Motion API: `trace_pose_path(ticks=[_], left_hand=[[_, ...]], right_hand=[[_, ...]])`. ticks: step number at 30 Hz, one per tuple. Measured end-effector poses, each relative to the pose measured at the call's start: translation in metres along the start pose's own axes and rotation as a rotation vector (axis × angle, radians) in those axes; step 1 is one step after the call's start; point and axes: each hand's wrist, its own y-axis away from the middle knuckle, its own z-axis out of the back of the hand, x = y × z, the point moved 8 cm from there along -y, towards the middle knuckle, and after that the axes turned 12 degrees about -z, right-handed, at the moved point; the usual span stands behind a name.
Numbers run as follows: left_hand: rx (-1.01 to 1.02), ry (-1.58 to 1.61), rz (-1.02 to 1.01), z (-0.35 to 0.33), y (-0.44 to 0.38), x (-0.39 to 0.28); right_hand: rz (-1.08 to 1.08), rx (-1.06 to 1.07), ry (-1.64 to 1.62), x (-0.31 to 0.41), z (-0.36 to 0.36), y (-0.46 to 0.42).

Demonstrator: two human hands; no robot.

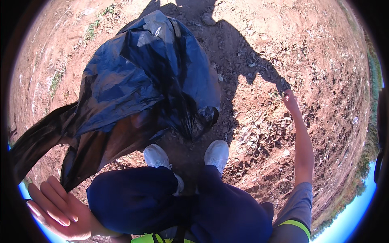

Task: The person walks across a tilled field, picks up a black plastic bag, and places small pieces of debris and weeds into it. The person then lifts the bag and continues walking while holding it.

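A large black plastic bag (146, 70) billows over the ground before me, its open edge trailing to the lower left. My left hand (57, 209) is at the lower left, palm partly up and fingers curled, against a corner of the bag; whether it grips the plastic is unclear. With the arm stretched out to the right, my right hand (289, 98) is low over the soil, its fingers drawn together at the edge of a dark shape. Whether that shape is an object or shadow cannot be told.
Dry reddish soil (331, 121) with scattered leaves and clods surrounds me. My white shoes (216, 154) stand just below the bag. Small green weeds (91, 29) grow at the upper left. My shadow (231, 45) falls ahead, and greenery lines the field's far right edge.
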Motion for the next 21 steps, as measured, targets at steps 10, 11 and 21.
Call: trace_pose_path(ticks=[10,11,21], left_hand=[[-0.010,-0.061,0.055,0.003,0.001,0.001],[-0.014,-0.048,0.052,0.003,0.001,0.001],[-0.505,-0.662,-0.298,0.032,0.029,-0.027]], right_hand=[[-0.138,0.083,-0.316,0.007,0.007,0.001],[-0.104,0.086,-0.313,0.008,0.008,0.000],[0.209,0.105,-0.099,0.082,0.023,0.023]])
